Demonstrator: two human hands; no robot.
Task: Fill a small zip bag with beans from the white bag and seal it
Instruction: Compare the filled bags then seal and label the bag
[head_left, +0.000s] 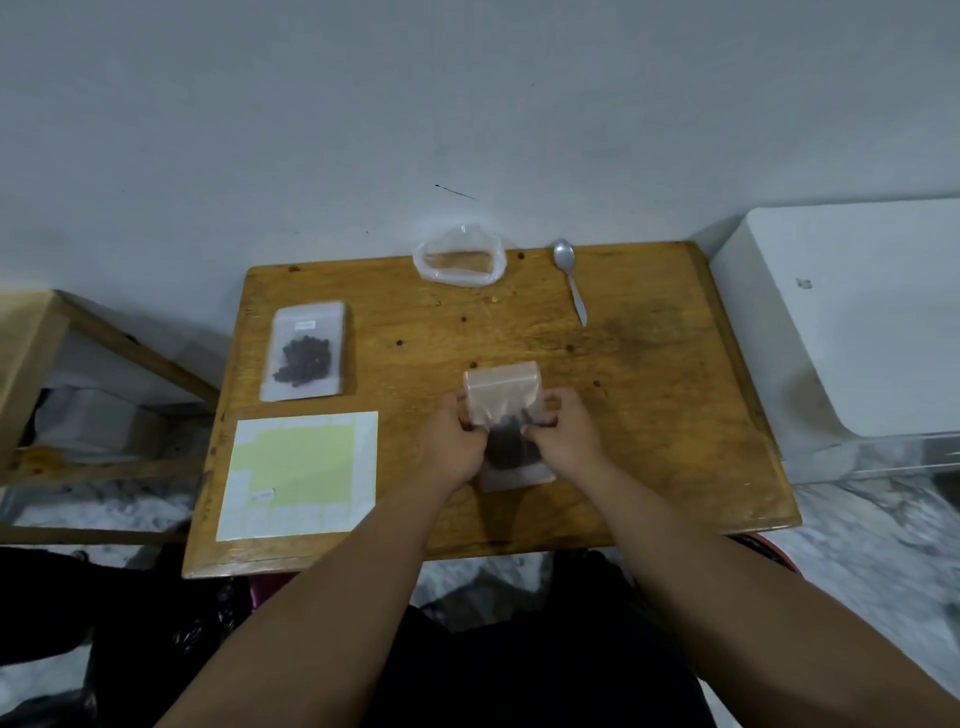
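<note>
The small zip bag (501, 395) is sitting near the middle of the counter (649, 415), a little to the right, with its top strip pointing far and its bottom edge lying near. Dark beans (511, 444) are showing through the clear plastic in its lower half. Whether the zip strip is closed is not possible to tell.

The left hand (449, 441) is pinching the bag's left edge with curled fingers and thumb, and the right hand (563, 436) is pinching its right edge the same way, so the bag is being held between the two hands.

The white bag (493, 270) is lying at the far edge of the counter, well apart from the hands, with its mouth gaping open. A metal spoon (571, 286) is lying to the right of it, bowl pointing far. On the left side, a second zip bag (306, 353) holding dark beans and carrying a small white label is lying flat. Just near of it, a sticker sheet (301, 475) with a yellow backing is resting by the near left corner.

A white box (841, 322) is standing to the right of the counter, and a wooden frame (130, 348) is standing to its left.
</note>
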